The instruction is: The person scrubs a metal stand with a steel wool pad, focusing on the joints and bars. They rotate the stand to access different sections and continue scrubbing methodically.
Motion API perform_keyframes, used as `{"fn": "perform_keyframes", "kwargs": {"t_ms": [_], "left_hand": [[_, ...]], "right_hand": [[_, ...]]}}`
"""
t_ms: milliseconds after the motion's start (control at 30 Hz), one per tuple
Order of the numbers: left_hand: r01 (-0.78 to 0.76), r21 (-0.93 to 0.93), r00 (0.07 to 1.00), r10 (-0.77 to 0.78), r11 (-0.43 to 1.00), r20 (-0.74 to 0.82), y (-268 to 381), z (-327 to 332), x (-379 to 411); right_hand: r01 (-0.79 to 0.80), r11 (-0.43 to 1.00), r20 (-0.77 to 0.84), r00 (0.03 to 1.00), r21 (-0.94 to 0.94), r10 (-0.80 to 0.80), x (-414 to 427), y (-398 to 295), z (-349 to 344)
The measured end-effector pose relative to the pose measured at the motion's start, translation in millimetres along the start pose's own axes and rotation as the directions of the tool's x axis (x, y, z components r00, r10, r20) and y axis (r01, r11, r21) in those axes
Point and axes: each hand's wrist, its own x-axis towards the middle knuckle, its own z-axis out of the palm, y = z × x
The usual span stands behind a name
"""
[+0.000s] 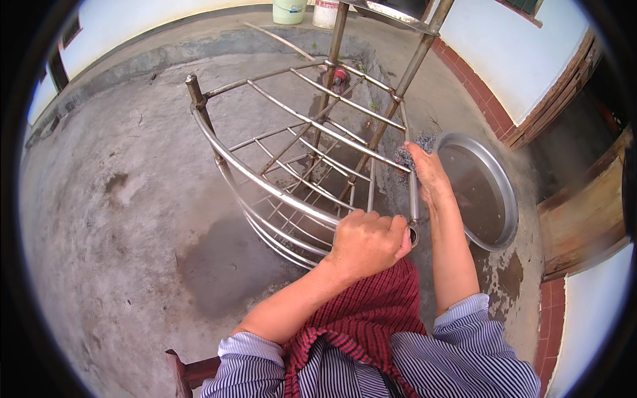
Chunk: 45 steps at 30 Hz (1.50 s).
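Observation:
A tiered metal tube rack [278, 195] stands before me on the wet concrete, its bars fanned between a curved front rail and rear posts. Around the near end of the top curved rail, beside the open tube end, my left hand [367, 242] is closed. My right hand [429, 171] holds a grey scouring pad [420, 147], which looks like curly wire mesh, against the rack's right side bar. Part of the pad is hidden behind the fingers and bar. Just right of that hand, a wide metal basin [508, 199] holds murky water.
A doorway with a wooden frame [557, 97] lies to the right. Two buckets [289, 11] [326, 12] stand on the raised ledge at the back. A long stick [283, 40] leans over the concrete kerb [199, 49]. At lower left is part of a dark red wooden seat [199, 369].

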Motion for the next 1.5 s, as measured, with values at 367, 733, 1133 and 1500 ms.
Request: {"fn": "perform_keyframes", "kwargs": {"t_ms": [367, 733, 1133, 1500], "left_hand": [[-0.009, 0.06, 1.0, 0.01, 0.998, -0.02, 2.7, 5.7, 0.9], [0.002, 0.07, 0.995, 0.005, 0.998, -0.097, -39.9, -69.7, 42.2], [0.581, 0.199, 0.81, -0.536, 0.789, -0.238, -308.9, -133.1, 45.4], [0.689, -0.048, 0.707, -0.685, 0.723, -0.173, -358.1, -114.7, 32.3]], "right_hand": [[0.132, 0.958, -0.05, 0.987, -0.255, -0.149, 37.6, -4.4, 9.3], [0.06, 0.995, -0.291, 0.953, -0.076, -0.079, -21.7, 26.4, -29.3], [0.146, 0.795, -0.228, 0.914, -0.589, -0.337, 2.9, 1.5, -14.8], [0.326, 0.908, -0.346, 0.91, 0.263, -0.227, -76.9, -18.2, -19.2]]}}
